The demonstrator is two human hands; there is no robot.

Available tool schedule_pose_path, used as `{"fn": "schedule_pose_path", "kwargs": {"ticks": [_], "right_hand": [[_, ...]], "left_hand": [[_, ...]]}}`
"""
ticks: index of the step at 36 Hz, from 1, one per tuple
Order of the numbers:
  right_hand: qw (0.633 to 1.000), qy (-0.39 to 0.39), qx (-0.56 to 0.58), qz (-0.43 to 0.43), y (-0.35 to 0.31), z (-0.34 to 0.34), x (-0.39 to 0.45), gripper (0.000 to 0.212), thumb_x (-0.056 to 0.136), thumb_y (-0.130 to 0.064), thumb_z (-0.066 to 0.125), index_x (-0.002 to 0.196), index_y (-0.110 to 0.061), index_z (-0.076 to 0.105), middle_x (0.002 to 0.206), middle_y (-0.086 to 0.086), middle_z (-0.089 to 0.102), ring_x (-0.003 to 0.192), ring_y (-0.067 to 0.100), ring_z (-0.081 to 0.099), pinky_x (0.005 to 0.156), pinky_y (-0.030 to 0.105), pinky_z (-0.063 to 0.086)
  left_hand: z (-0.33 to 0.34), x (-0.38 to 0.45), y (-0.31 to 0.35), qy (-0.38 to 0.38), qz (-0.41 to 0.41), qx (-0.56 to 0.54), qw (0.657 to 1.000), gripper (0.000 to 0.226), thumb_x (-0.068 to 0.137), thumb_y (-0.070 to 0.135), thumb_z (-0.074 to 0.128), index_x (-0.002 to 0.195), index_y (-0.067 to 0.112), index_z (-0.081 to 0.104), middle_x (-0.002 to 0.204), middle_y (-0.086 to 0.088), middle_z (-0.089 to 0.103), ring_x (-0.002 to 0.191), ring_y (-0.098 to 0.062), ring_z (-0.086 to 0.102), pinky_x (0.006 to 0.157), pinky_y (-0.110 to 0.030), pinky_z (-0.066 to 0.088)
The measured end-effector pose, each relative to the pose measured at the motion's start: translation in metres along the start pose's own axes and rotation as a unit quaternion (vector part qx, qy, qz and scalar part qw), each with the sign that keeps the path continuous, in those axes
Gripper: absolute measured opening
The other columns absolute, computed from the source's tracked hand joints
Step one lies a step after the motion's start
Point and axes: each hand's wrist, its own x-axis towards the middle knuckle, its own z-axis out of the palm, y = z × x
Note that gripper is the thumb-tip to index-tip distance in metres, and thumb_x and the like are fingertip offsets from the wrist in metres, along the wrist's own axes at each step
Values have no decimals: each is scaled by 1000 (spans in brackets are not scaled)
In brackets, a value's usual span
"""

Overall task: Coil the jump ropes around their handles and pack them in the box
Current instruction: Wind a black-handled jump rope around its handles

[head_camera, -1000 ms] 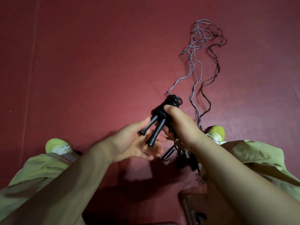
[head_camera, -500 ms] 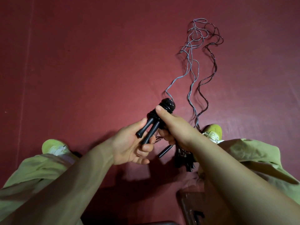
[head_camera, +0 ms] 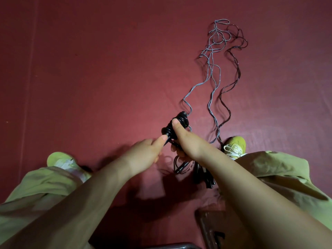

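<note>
Dark red floor covering point(head_camera: 107, 78) with a faint seam down the left side, under dim warm light

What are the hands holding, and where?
Both hold the black jump rope: right hand grips its coiled part, thumb on top; left hand pinches a handle end.

The black coiled jump rope on its handles point(head_camera: 177, 125) sits between my hands, left hand point(head_camera: 143, 151) at its seven o'clock, right hand point(head_camera: 188, 142) at five. Loose grey and dark wavy ropes point(head_camera: 215, 74) trail on the red floor point(head_camera: 107, 69) toward one o'clock. Uncoiled black handles point(head_camera: 203, 177) lie below my right wrist.
</note>
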Motion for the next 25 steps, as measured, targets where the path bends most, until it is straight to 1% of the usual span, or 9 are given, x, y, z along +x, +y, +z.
{"fn": "schedule_pose_path", "kwargs": {"ticks": [2, 4, 9, 12, 14, 17, 21, 23, 25], "right_hand": [[1000, -21, 15, 11, 2, 0, 1, 80, 78, -84, 17, 72, -15, 57, 54, -1, 49, 50, 19, 44, 58, 32, 35], [999, -38, 18, 20, 2, -1, 0, 82, 78, -85, 18, 77, -14, 58, 55, 0, 49, 47, 18, 45, 51, 28, 35], [998, -51, 45, 0, -1, -3, -1, 82, 71, -87, 32, 80, -11, 61, 60, 5, 49, 45, 19, 42, 43, 24, 30], [996, -40, 74, -20, -4, -6, -2, 62, 86, -70, 38, 75, -13, 60, 56, -1, 50, 43, 16, 42, 44, 24, 31], [995, -31, 80, -50, -6, -7, -4, 53, 88, -60, 40, 68, -15, 58, 56, 1, 51, 45, 16, 44, 47, 28, 33], [988, -30, 114, -97, -8, -9, -6, 47, 77, -54, 41, 65, -12, 58, 54, 7, 50, 47, 18, 45, 48, 29, 33], [955, -78, 234, -164, -12, -8, -10, 48, 66, -52, 50, 77, -5, 52, 65, 17, 42, 50, 23, 39, 51, 35, 28], [941, -91, 272, -182, -13, -9, -11, 52, 60, -53, 52, 81, -5, 49, 74, 19, 42, 53, 28, 36, 55, 34, 29], [934, -101, 285, -188, -14, -11, -14, 48, 64, -51, 51, 81, -6, 50, 65, 19, 45, 54, 29, 38, 58, 28, 33]], "left_hand": [[0, -1, -1, 16, 7, 68, 998, 46, 96, 54, 30, 73, 20, 51, 87, -10, 64, 85, -29, 56, 70, -32, 35], [-2, -2, -1, 25, 13, 97, 995, 42, 95, 52, 32, 74, 21, 50, 99, -13, 64, 92, -30, 56, 72, -33, 35], [-11, 2, -2, 36, 23, 52, 998, 48, 91, 57, 46, 86, 11, 58, 81, -3, 59, 80, -24, 54, 78, -39, 44], [-12, 2, 0, 24, 32, -12, 999, 45, 77, 62, 51, 79, 17, 56, 74, 3, 53, 71, -16, 48, 71, -35, 39], [-13, 1, 1, -13, 30, -51, 998, 37, 76, 58, 56, 75, 22, 54, 71, 8, 54, 70, -12, 48, 73, -34, 40], [-14, -6, 3, -110, 13, -141, 984, 24, 88, 44, 60, 84, 20, 60, 66, 11, 59, 67, -11, 48, 77, -34, 40], [-18, -13, 2, -269, -26, -294, 917, 51, 76, 60, 50, 91, 16, 71, 84, -5, 71, 72, -16, 61, 80, -36, 46], [-16, -13, -1, -365, -14, -381, 849, 64, 70, 71, 58, 95, 14, 74, 94, -11, 71, 82, -21, 65, 83, -40, 50], [-11, -14, -2, -429, 5, -473, 770, 75, 69, 73, 60, 104, 7, 71, 99, -13, 70, 90, -25, 66, 86, -45, 49]]}}
